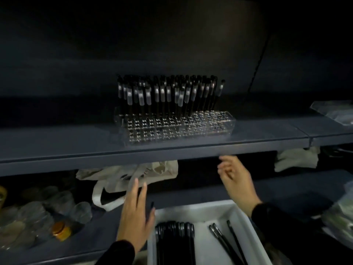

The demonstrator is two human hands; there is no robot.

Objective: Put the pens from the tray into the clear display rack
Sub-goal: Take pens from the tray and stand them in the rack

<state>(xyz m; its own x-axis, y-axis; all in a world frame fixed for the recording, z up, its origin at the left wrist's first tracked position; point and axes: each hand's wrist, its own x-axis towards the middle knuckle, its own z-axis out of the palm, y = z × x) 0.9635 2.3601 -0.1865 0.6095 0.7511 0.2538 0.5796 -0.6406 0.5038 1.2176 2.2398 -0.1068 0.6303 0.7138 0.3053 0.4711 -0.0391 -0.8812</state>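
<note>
A clear display rack [210, 124] stands on the upper dark shelf, with several black pens [162, 94] upright in its back rows. Below, a white tray [200, 211] holds a bundle of black pens [174, 241] on its left and three loose black pens [227, 238] on its right. My left hand [135, 213] hovers flat with straight fingers beside the tray's far-left corner, holding nothing. My right hand [236, 178] is above the tray's far-right corner, just under the upper shelf's edge, fingers loosely curled and blurred, with nothing in them.
The upper shelf's front edge [152, 153] runs across the middle. On the lower shelf lie a beige cloth bag [129, 175], several clear jars [47, 207] and an orange-lidded jar [61, 230] at left. Plastic-wrapped items [340, 213] sit at right.
</note>
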